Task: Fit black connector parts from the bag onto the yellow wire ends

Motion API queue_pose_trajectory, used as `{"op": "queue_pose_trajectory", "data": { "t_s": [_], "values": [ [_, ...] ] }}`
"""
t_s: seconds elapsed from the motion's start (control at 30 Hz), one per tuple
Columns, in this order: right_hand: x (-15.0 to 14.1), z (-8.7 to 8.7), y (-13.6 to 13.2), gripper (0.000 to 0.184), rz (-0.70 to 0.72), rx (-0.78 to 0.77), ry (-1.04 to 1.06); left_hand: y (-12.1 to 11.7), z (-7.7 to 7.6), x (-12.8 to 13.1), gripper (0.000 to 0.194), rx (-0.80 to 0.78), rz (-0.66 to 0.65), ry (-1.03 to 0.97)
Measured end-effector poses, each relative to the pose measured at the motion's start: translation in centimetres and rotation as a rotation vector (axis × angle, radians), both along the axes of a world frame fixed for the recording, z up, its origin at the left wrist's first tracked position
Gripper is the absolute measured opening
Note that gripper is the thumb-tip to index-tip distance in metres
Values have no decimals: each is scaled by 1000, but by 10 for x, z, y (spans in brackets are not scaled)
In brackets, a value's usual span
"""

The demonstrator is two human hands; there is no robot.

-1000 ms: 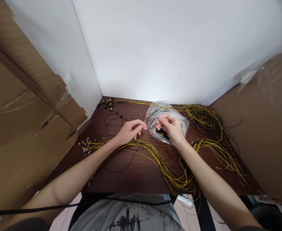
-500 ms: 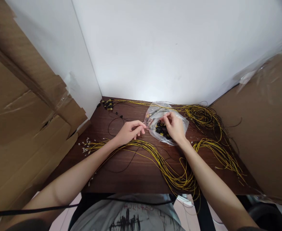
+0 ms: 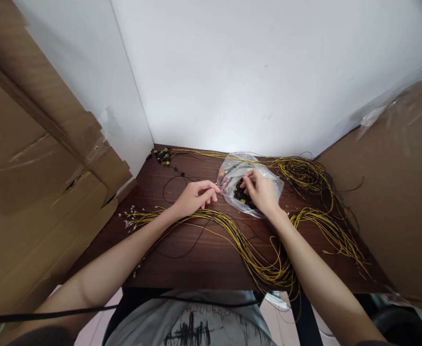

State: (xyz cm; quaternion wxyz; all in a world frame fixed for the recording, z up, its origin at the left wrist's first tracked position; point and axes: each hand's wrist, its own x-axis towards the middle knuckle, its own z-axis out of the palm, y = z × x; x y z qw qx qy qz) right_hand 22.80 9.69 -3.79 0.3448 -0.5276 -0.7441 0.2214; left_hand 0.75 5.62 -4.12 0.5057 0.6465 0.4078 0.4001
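Observation:
A clear plastic bag (image 3: 249, 207) lies open on the dark wooden table, with small black and yellow connectors (image 3: 240, 192) inside. At the bag's left edge, my left hand (image 3: 198, 194) has thumb and forefinger closed in a pinch; what sits at the fingertips is too small to tell. My right hand (image 3: 263, 192) reaches over the bag's right side, its thumb and forefinger pinched above the connectors. Whatever it holds is hidden. Below my left forearm and wrist runs a bundle of yellow wires (image 3: 232, 233) with small white ends at the left.
A tangled coil of yellow and black wires (image 3: 299, 175) lies at the back right, more yellow wires (image 3: 326, 226) in front of it. Black-yellow connectors (image 3: 163, 156) sit in the back left corner. Cardboard panels (image 3: 391, 192) and a white wall (image 3: 232, 86) enclose the table (image 3: 196, 274).
My right hand's fingertips have shifted slightly over the bag. My left hand keeps nearly the same pose, and the whole view has moved a little.

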Motion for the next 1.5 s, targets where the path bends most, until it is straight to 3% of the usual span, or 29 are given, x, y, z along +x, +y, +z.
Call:
{"op": "queue_pose_trajectory", "data": {
  "t_s": [0.33,0.8,1.1,1.5],
  "values": [
    [-1,-4,1,14,4,28,-132,1,-2,-1,23,5,-13,11],
    [0,-3,2,15,-22,44,-97,1,-1,-1,23,18,-16,12],
    [-4,-3,-1,15,-47,73,-277,0,0,-2,23,11,-5,15],
    [-3,-8,1,18,-41,47,-125,0,-1,-2,21,-13,-2,-11]
  ]
}}
